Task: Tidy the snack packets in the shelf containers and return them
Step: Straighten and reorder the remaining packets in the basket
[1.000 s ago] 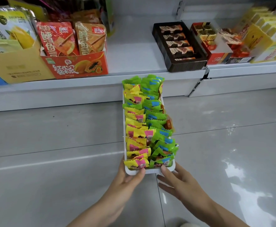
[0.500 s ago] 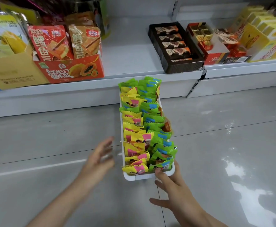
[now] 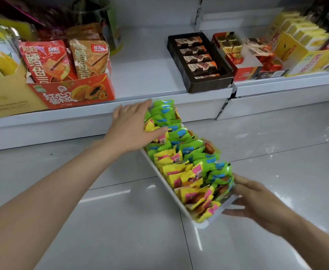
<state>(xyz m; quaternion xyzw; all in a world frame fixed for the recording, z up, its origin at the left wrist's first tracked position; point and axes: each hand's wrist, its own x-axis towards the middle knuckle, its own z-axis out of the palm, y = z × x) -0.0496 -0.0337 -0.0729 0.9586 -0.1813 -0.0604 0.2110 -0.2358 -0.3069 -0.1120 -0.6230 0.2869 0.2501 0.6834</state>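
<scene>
Down on the tiled floor (image 3: pixel 120 221), right in front of the bottom shelf (image 3: pixel 150 75), sits the white tray (image 3: pixel 166 184), packed with yellow packets (image 3: pixel 174 168) on its left side and green packets (image 3: pixel 191 151) on its right. It lies at an angle, far end near the shelf lip.

The left hand (image 3: pixel 132 127) is at the far end, fingers straight and spread along the tray's left side, thumb lying over the packets. The right hand (image 3: pixel 257 199) is at the near end with relaxed, open fingers against the corner, not really gripping.

My guess is this is the pick-up-and-return step, with that gap between the orange papaya box (image 3: pixel 72 92) and the brown chocolate box (image 3: pixel 200 61) as the likely slot. To do it well, I'd get fingers under both ends, lift level so the upright packets don't topple, square the tray to the shelf edge, then slide it straight back. Watch the neighbouring boxes on the way in.
</scene>
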